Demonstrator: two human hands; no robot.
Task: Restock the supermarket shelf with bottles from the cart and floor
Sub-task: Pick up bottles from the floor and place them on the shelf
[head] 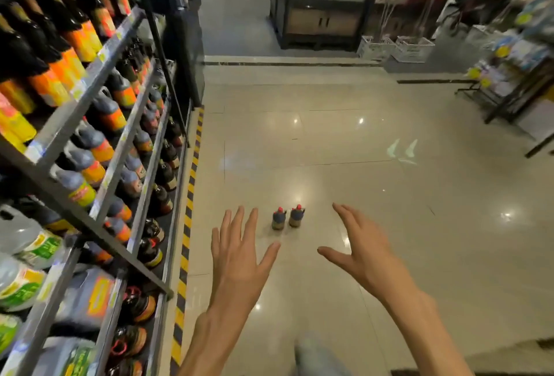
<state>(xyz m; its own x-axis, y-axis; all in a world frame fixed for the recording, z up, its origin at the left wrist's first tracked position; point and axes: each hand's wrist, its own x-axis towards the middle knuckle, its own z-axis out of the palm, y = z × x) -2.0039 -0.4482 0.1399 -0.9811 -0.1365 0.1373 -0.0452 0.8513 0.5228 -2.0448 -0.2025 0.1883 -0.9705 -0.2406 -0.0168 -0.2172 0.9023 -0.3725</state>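
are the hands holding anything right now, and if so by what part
Nothing is held. The left hand and right hand are both open with spread fingers, above the floor, short of the two bottles standing there.

glossy tiled floor (329, 142), two small bottles (287, 217) standing side by side

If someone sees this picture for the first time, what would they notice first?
Probably the left hand and right hand, both spread open low in the middle. Between them, two small red-capped bottles stand together on the glossy floor, and packed sauce shelves fill the left side.
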